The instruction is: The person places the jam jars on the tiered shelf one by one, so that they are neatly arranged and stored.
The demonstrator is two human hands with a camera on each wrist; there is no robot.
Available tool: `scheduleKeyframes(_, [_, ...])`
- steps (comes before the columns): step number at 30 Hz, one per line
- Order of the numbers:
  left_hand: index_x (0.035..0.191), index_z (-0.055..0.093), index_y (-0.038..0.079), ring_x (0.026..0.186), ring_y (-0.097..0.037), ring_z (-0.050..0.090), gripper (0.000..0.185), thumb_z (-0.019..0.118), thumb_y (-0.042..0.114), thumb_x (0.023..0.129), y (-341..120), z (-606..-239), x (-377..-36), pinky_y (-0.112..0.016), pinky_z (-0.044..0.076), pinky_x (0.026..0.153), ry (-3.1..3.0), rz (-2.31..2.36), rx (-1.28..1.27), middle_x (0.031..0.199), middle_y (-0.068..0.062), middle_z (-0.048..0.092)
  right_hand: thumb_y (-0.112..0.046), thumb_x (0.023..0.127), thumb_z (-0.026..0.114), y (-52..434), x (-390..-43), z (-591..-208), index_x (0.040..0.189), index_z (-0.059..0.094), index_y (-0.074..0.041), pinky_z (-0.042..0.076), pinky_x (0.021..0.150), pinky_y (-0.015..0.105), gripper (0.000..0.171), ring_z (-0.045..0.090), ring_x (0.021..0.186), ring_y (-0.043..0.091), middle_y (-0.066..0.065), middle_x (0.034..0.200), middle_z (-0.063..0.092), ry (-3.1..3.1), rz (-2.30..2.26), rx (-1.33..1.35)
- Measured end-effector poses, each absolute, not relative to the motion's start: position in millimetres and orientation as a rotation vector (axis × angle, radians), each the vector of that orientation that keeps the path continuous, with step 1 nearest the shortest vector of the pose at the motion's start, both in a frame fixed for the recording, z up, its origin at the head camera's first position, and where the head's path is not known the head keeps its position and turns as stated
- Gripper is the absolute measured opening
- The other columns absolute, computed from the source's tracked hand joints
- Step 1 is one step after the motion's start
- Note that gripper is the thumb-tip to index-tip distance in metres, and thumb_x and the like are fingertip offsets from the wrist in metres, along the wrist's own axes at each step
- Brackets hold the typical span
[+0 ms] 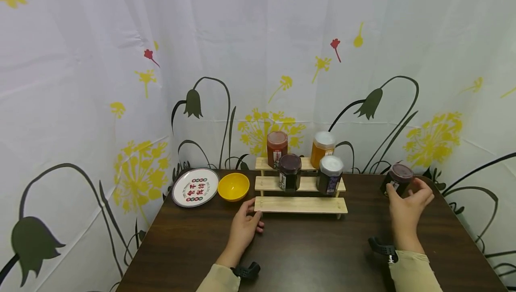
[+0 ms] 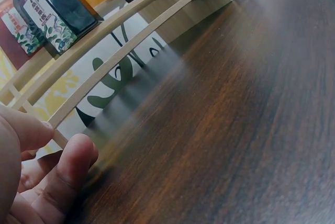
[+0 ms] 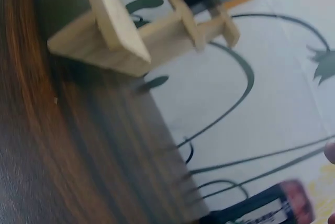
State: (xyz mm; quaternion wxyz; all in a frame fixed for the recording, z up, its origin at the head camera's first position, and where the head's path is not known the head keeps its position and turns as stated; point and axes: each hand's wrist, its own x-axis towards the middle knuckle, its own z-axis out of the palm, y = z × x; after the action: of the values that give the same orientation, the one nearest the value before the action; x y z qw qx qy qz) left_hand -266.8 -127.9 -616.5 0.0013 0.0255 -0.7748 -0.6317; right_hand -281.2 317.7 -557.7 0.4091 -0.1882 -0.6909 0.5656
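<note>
My left hand (image 1: 243, 227) holds the left end of the lowest board of a three-step wooden rack (image 1: 300, 204); in the left wrist view, thumb and fingertips meet at the board's corner. At the far right, a dark jar (image 1: 397, 179) with a dark reddish lid stands upright near the table's back edge. My right hand (image 1: 409, 207) is spread about this jar, the thumb in front and the fingers on its right. In the right wrist view a fingertip (image 3: 330, 152) shows apart from the jar's lid (image 3: 297, 201).
On the rack's top step stand a red jar (image 1: 277, 148) and a yellow jar (image 1: 322, 148). The middle step carries a dark-lidded jar (image 1: 290, 173) and a white-lidded dark jar (image 1: 329, 174). Left of it are a yellow bowl (image 1: 234, 186) and a white plate (image 1: 195, 187). A patterned curtain (image 1: 266, 59) hangs behind.
</note>
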Motion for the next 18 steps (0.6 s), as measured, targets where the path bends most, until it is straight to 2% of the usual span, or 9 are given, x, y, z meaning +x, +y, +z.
scheduleKeyframes(3, [0.157, 0.053, 0.012, 0.076, -0.021, 0.074, 0.051, 0.068, 0.014, 0.109, -127, -616, -267, -0.032, 0.068, 0.066, -2.425, -1.982, 0.066, 0.133, -0.021, 0.067, -0.012, 0.092, 0.086, 327, -287, -562, 0.160, 0.031, -0.013, 0.034, 0.122, 0.033, 0.087, 0.035, 0.139, 0.020, -0.001, 0.150, 0.028, -1.754, 1.510, -0.528])
scheduleKeyframes(7, [0.157, 0.053, 0.012, 0.075, -0.021, 0.074, 0.051, 0.068, 0.014, 0.109, -126, -617, -267, -0.032, 0.068, 0.065, -2.418, -1.982, 0.062, 0.132, -0.021, 0.067, -0.017, 0.093, 0.086, 341, -295, -572, 0.168, 0.015, -0.016, 0.027, 0.131, 0.041, 0.103, 0.026, 0.151, 0.035, 0.012, 0.167, 0.014, -1.818, 1.622, -0.571])
scheduleKeyframes(10, [0.157, 0.053, 0.012, 0.075, -0.021, 0.074, 0.051, 0.069, 0.014, 0.108, -127, -619, -266, -0.032, 0.068, 0.064, -2.416, -1.985, 0.068, 0.131, -0.021, 0.067, -0.020, 0.096, 0.085, 349, -301, -582, 0.171, 0.005, -0.019, 0.017, 0.138, 0.041, 0.110, 0.013, 0.163, 0.033, 0.012, 0.174, 0.004, -1.876, 1.710, -0.564])
scheduleKeyframes(13, [0.157, 0.053, 0.011, 0.075, -0.021, 0.074, 0.051, 0.068, 0.014, 0.108, -127, -618, -266, -0.032, 0.068, 0.064, -2.411, -1.985, 0.061, 0.131, -0.022, 0.066, -0.018, 0.099, 0.082, 355, -305, -590, 0.173, -0.006, -0.020, 0.007, 0.142, 0.039, 0.115, -0.004, 0.171, 0.024, 0.010, 0.181, -0.007, -1.883, 1.850, -0.540])
scheduleKeyframes(16, [0.157, 0.053, 0.011, 0.075, -0.021, 0.074, 0.050, 0.068, 0.014, 0.109, -127, -617, -265, -0.032, 0.068, 0.064, -2.411, -1.979, 0.056, 0.131, -0.022, 0.067, -0.011, 0.101, 0.077, 358, -308, -598, 0.173, -0.012, -0.021, 0.010, 0.142, 0.037, 0.115, -0.008, 0.172, 0.020, 0.005, 0.184, -0.013, -1.837, 1.986, -0.520])
scheduleKeyframes(18, [0.156, 0.054, 0.011, 0.075, -0.021, 0.074, 0.050, 0.068, 0.014, 0.109, -127, -617, -266, -0.031, 0.068, 0.064, -2.414, -1.973, 0.066, 0.131, -0.021, 0.067, -0.006, 0.102, 0.075, 359, -312, -602, 0.174, -0.012, -0.022, 0.015, 0.141, 0.035, 0.114, -0.006, 0.172, 0.018, 0.002, 0.184, -0.012, -1.801, 2.046, -0.511])
